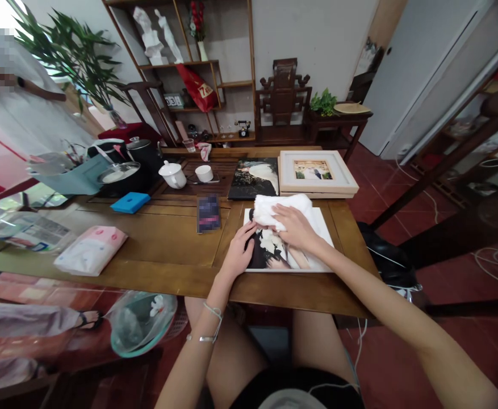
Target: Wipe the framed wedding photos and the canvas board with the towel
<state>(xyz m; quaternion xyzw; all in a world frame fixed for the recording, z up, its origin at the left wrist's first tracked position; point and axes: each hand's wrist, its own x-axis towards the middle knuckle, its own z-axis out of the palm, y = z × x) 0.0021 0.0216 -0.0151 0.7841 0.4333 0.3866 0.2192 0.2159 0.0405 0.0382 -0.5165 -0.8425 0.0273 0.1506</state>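
A white-edged wedding photo panel lies flat on the table close to me, showing dark and white clothing. On its upper part sits a folded white towel. My right hand lies over the towel, its fingers bent across it and holding it against the panel. At the panel's left edge rests my left hand, fingers stretched forward and thumb apart, touching the surface without gripping. The towel and both hands hide part of the picture.
Behind the panel are a dark photo panel and stacked white frames. Leftward on the wooden table stand a dark booklet, blue box, tissue pack, lidded cup and pot. A person stands at left.
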